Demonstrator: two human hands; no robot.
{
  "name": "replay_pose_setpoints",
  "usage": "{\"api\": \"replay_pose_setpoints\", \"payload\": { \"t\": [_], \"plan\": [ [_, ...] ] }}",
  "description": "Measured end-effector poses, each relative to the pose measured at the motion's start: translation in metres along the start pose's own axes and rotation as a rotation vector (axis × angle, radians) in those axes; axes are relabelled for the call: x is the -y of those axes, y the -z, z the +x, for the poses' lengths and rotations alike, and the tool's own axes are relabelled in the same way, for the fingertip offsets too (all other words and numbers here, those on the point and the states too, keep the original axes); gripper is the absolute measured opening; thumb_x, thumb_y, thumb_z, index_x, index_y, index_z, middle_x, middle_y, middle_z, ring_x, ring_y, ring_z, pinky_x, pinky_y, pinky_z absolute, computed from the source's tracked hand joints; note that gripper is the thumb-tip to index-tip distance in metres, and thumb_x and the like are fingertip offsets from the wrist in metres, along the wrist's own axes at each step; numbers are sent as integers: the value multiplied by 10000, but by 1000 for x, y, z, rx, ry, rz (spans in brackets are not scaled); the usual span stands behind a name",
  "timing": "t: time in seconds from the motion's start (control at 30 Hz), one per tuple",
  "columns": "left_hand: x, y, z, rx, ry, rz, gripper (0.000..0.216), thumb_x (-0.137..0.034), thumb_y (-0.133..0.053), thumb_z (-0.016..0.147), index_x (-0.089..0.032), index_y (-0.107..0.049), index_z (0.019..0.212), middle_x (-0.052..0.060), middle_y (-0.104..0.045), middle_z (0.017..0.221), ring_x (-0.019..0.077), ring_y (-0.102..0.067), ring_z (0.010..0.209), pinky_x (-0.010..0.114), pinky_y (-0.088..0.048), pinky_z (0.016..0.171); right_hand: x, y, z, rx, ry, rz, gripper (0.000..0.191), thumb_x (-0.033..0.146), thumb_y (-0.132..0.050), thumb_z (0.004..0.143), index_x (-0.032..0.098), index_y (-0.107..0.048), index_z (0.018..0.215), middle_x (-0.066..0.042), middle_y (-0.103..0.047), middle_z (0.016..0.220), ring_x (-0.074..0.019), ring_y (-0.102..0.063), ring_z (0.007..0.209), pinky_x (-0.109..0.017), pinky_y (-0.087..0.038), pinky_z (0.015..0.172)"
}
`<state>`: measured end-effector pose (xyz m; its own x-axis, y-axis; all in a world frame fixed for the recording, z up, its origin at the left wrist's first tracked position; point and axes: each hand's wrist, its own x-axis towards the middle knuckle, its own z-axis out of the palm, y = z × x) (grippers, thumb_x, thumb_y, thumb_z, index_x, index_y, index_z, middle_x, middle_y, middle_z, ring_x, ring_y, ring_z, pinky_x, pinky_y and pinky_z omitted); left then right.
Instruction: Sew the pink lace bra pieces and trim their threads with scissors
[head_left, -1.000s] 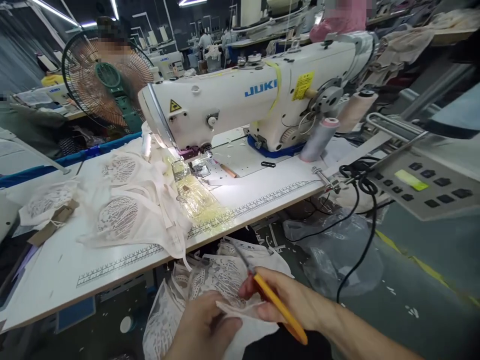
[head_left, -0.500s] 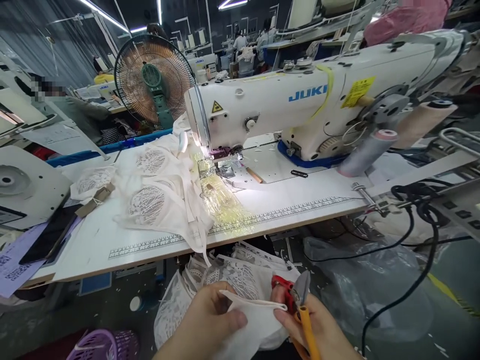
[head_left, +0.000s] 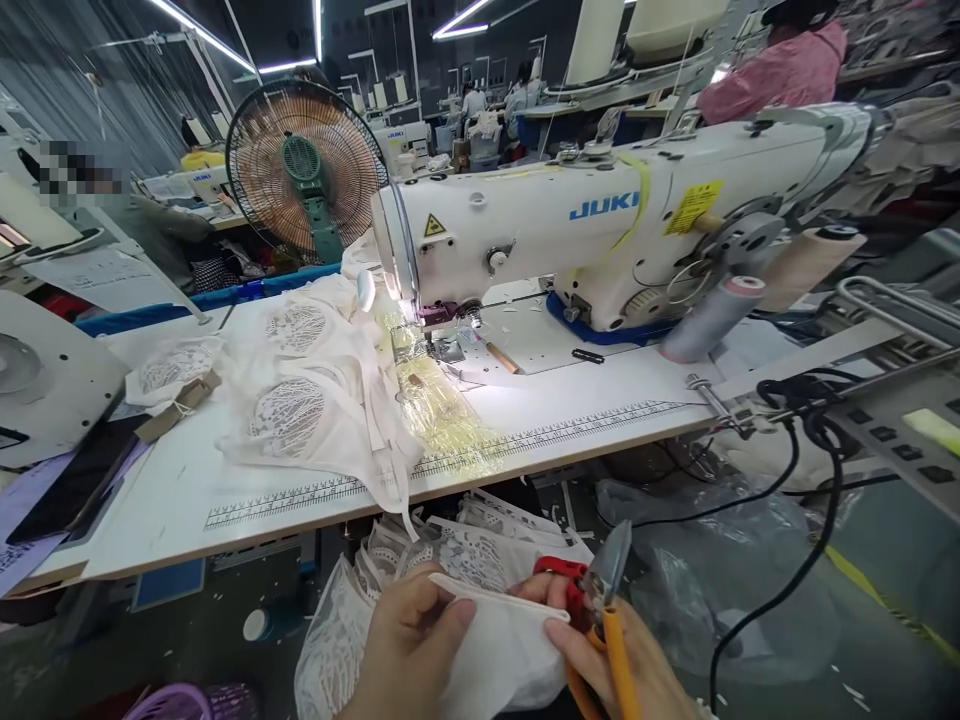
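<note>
Snips (head_left: 598,592) higher above fabric (head_left: 499,655) than before

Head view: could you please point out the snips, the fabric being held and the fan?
snips (head_left: 616,655), head view, on the orange handle.
fabric (head_left: 501,650), head view, on its plain white middle.
fan (head_left: 304,158), head view, on the green hub.

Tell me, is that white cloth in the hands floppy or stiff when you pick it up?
Probably floppy: the white cloth sags in soft folds below the edge pulled between the left hand and right hand. Likely light, since a small pinch holds it up. The pile on the table droops over its edge the same way.
</note>
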<state>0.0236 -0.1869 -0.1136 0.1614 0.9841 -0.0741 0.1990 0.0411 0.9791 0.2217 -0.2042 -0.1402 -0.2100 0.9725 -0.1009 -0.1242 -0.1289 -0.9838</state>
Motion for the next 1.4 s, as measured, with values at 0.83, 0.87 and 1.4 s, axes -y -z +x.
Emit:
{"api": "replay_pose_setpoints", "payload": {
  "t": [0.83,0.87,1.4],
  "plan": [
    [-11,-4,10,384,240,-39,221,-363,-593,804,-163,-603,712,-9,-553,641,114,-464,582,206,-346,535,14,-14,-1,63,-69,-183,170,301,-592,724,203,-476,799,44,-439,655,-108,-377,535,-226,-326,472],
    [-7,-3,10,375,297,-124,248,-400,-625,784,-160,-616,726,-14,-549,635,107,-446,571,203,-337,528,14,-13,-1,66,-91,-182,175,298,-593,715,206,-475,806,47,-434,652,-107,-374,530,-224,-322,468],
    [-13,-3,5,323,401,-173,446,-578,-632,711,-150,-544,625,-36,-439,526,91,-343,497,213,-252,467,39,33,2,516,15,-814,477,709,-361,759,239,-304,700,9,-412,686,-161,-385,572,-287,-357,540]
  ]
}}
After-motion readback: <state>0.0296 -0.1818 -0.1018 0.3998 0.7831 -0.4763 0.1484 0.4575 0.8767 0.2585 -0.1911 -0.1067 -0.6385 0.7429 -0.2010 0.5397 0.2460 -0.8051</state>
